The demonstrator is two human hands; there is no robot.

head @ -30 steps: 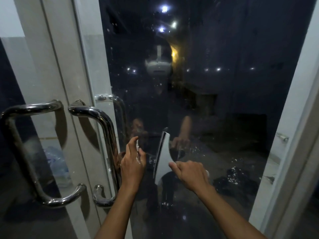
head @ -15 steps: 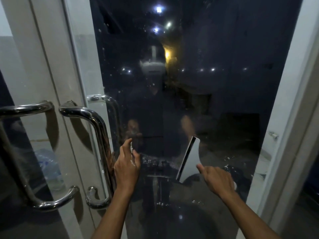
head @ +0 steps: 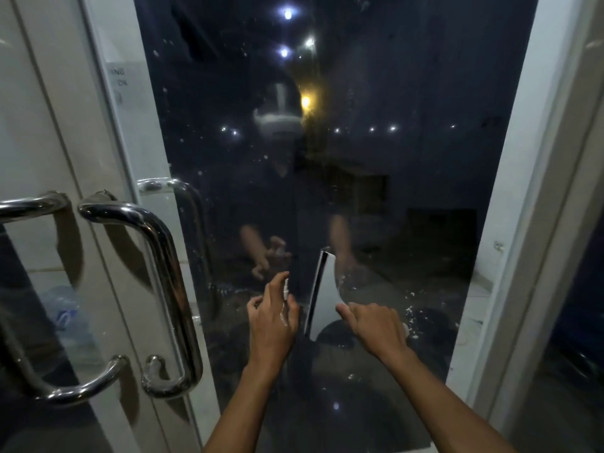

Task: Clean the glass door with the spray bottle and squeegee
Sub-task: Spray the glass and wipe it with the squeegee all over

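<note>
Two hands work low on the glass door (head: 376, 174), both raised in front of the dark pane. The right hand (head: 376, 328) grips the squeegee (head: 322, 292) by its handle, fingers curled round it; the white head stands nearly upright w/ its dark blade edge turned left, against the glass. The left hand (head: 273, 325) is wrapped round the spray bottle (head: 285, 297) (only a sliver of white shows btwn the fingers), index finger lifted up by the top. Bottle and squeegee sit close together, not touching. White droplets (head: 410, 313) speckle the pane just right of the right hand. A chrome pull handle (head: 163, 256) curves off the door's left edge, beside a 2nd door's handle (head: 29, 207).
</note>
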